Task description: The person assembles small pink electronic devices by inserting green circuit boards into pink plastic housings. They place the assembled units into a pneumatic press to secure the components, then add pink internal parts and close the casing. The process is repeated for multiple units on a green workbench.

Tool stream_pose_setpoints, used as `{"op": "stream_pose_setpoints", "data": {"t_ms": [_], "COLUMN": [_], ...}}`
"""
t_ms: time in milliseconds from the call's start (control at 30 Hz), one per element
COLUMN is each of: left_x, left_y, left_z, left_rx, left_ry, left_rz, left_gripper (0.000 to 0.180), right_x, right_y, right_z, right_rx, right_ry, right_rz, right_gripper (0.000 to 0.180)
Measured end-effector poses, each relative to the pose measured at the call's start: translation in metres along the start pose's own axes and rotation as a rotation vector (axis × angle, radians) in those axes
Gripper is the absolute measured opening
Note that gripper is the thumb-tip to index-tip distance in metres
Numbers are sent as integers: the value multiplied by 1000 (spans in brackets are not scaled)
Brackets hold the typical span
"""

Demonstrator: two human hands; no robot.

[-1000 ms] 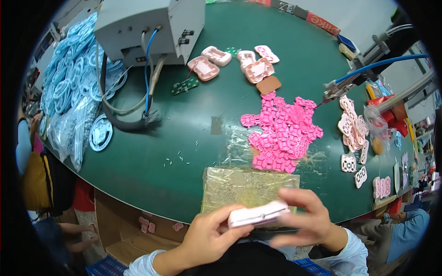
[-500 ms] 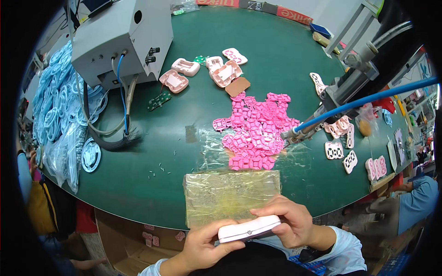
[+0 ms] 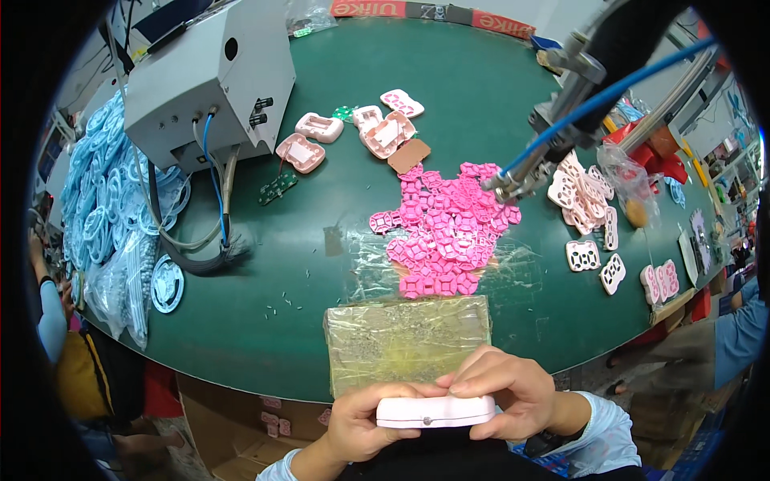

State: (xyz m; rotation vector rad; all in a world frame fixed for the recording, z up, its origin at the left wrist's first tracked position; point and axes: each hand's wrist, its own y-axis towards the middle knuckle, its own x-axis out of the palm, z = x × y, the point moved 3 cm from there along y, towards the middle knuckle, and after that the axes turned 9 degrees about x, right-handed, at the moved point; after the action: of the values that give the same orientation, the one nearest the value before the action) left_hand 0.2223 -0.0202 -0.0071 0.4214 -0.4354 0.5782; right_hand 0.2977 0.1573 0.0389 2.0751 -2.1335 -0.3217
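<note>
A pale pink plastic handheld casing (image 3: 435, 411), closed with a seam along its edge and a small round hole in the side, is held level between my two hands. My left hand (image 3: 360, 418) grips its left end, thumb beneath and fingers above. At the other end my right hand (image 3: 511, 393) pinches it, with fingertips on top and thumb below. Just beyond lies a flat block wrapped in yellowish clear tape (image 3: 407, 341). Farther out is a heap of bright pink button pieces (image 3: 449, 228) on the green table.
A grey machine box (image 3: 210, 88) with cables stands at left beside piled light-blue plastic parts (image 3: 88, 184). Overhead at right hangs a metal tool arm (image 3: 553, 132) with a blue hose. Opened pink casings (image 3: 387, 135) lie at the back; white-pink shells (image 3: 584, 196) sit at right.
The casing has turned from a tilt to nearly level, and my right fingers have shifted over its top. The tool arm appears farther up and back.
</note>
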Motion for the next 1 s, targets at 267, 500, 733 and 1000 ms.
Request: {"op": "stream_pose_setpoints", "data": {"t_ms": [267,500,733,1000], "left_x": [11,18,19,9], "left_y": [13,25,22,28], "left_z": [21,31,22,31], "left_rx": [-9,178,169,-76], "left_ry": [582,939,1077,680], "left_rz": [141,-3,3,44], "left_gripper": [32,44,44,42], "right_x": [-20,2,3,-20], "right_y": [16,34,29,34], "right_z": [0,-12,7,-21], "right_rx": [114,82,132,40], "right_ry": [-340,-362,-343,-351], "right_rz": [-55,-22,20,-46], "right_gripper": [35,40,33,53]}}
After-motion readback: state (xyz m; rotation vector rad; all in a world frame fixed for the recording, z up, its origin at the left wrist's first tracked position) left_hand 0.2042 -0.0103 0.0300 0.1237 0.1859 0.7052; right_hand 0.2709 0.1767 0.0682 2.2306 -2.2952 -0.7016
